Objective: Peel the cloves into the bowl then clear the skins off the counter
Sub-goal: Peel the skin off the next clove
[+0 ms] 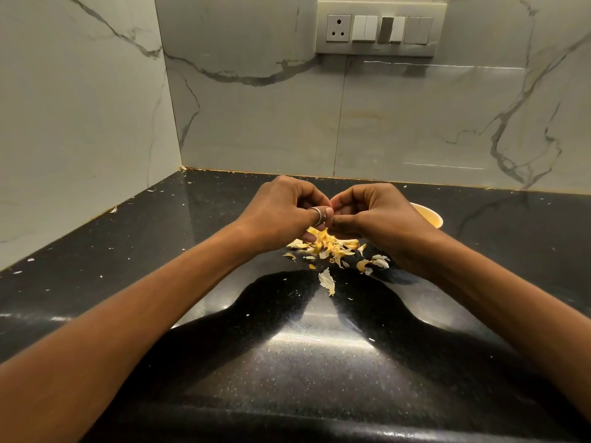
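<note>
My left hand point(284, 209), with a ring on the thumb, and my right hand point(371, 212) meet fingertip to fingertip above the black counter point(192, 282). Their curled fingers pinch something small between them; the fingers hide it, so I cannot tell if it is a clove. Below the hands lies a pile of pale yellow garlic skins point(329, 247), with one larger skin point(327, 281) a little nearer to me. A light bowl point(430, 215) stands behind my right hand, mostly hidden by it; its contents do not show.
Marble walls close the counter at the back and on the left, forming a corner at far left. A switch panel with a socket point(380, 27) is on the back wall. Tiny skin flecks dot the counter. The counter's front edge runs along the bottom.
</note>
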`<action>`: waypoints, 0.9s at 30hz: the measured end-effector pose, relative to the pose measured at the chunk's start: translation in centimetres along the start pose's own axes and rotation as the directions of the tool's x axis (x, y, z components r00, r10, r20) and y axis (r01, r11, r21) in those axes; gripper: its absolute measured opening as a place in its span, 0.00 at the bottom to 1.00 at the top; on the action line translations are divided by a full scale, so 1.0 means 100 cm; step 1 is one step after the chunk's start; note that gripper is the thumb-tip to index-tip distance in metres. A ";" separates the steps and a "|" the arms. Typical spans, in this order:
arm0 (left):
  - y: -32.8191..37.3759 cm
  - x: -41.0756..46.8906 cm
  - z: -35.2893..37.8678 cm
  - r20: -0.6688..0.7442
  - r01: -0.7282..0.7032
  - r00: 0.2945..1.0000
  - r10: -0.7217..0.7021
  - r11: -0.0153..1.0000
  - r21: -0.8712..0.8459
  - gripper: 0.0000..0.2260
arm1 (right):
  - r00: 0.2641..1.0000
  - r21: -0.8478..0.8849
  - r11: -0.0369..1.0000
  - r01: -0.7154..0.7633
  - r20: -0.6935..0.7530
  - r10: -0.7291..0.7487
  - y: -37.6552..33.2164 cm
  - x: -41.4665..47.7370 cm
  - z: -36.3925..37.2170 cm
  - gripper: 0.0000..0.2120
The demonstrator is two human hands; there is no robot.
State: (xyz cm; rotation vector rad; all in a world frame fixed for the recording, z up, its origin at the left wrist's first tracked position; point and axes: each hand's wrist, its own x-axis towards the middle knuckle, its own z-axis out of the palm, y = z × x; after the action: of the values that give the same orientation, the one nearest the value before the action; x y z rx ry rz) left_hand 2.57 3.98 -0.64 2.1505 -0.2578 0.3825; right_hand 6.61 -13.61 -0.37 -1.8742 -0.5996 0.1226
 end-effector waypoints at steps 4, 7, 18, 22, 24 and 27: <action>-0.001 0.001 0.000 0.015 0.046 0.999 -0.046 0.998 -0.044 0.05 | 0.999 0.088 0.995 -0.038 0.025 0.036 0.001 0.001 0.001 0.11; -0.001 0.001 -0.001 0.009 0.057 0.998 -0.057 0.998 -0.007 0.04 | 1.000 -0.019 1.000 -0.003 0.009 0.003 0.001 0.001 0.001 0.09; -0.003 0.004 -0.007 -0.270 0.095 0.963 -0.015 0.954 0.284 0.10 | 0.900 -0.414 0.802 0.431 0.256 -0.352 -0.002 -0.008 0.014 0.07; -0.001 0.005 -0.008 -0.296 0.122 0.955 -0.026 0.942 0.313 0.13 | 0.816 -0.492 0.655 0.574 0.414 -0.404 0.000 -0.010 0.026 0.09; 0.000 0.005 -0.008 -0.299 0.125 0.954 -0.025 0.938 0.322 0.14 | 0.797 -0.517 0.613 0.597 0.468 -0.382 0.000 -0.009 0.029 0.10; 0.000 0.005 -0.007 -0.288 0.118 0.958 -0.016 0.932 0.343 0.14 | 0.782 -0.529 0.585 0.614 0.508 -0.361 -0.002 -0.010 0.029 0.11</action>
State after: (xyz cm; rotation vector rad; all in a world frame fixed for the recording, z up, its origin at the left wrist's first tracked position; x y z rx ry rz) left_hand 2.88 4.55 -0.07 2.4148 0.0551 0.7351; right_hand 4.65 -11.54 -1.53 -2.3063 -1.5903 -0.1727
